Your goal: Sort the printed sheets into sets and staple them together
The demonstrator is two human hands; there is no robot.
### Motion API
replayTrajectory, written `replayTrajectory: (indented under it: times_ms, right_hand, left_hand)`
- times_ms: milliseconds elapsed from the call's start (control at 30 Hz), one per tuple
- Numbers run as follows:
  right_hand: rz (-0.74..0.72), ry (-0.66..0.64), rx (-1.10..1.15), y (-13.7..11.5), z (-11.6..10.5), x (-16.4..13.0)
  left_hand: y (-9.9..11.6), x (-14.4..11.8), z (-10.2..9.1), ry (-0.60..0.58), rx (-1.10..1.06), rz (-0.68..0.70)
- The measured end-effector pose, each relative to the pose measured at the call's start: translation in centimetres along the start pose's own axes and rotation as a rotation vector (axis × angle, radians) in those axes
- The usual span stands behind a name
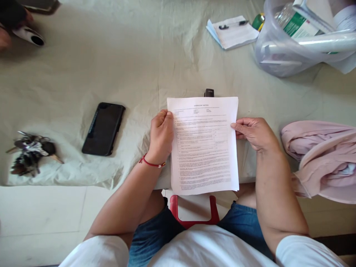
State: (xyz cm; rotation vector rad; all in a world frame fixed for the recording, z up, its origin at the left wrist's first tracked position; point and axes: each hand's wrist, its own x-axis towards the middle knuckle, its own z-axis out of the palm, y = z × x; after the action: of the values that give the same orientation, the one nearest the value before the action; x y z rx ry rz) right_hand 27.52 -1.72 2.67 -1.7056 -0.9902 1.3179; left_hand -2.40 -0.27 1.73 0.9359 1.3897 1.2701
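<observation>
- White printed sheets (204, 144) are held upright over the near edge of the cloth-covered table (139, 63), between both hands.
- The left hand (161, 135) is closed on the left margin of the sheets, fingers curled over the edge.
- The right hand (254, 133) is pinched on the right margin.
- A black phone (103, 128) and a bunch of keys (30, 152) are placed well left of the sheets.
- A pink cloth (322, 159) is laid at the right.
- A small dark object (208, 92) is seen just behind the top edge of the sheets.
</observation>
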Motion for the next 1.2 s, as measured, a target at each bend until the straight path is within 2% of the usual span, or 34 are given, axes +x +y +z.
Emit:
replayTrajectory:
  times_ms: [300, 567, 800, 1033, 1200]
  right_hand:
    - [0.032, 0.008, -0.02, -0.4, 0.5, -0.3]
    - [0.075, -0.077, -0.055, -0.6, -0.1, -0.6]
    - [0.055, -0.027, -0.064, -0.8, 0.5, -0.7]
    - [-0.047, 0.066, 0.046, -0.7, 0.9, -0.6]
    - [-0.137, 0.103, 0.025, -0.7, 1.2, -0.6]
  left_hand:
    - [0.0, 0.1, 0.1, -0.015, 0.068, 0.024]
    - [0.2, 0.3, 0.0, -0.034, 0.043, 0.025]
    - [-0.7, 0.5, 0.0, -0.079, -0.041, -0.017]
    - [-0.8, 0.2, 0.5, -0.047, -0.154, -0.097]
    - [-0.6, -0.1, 0.7, -0.051, -0.174, -0.112]
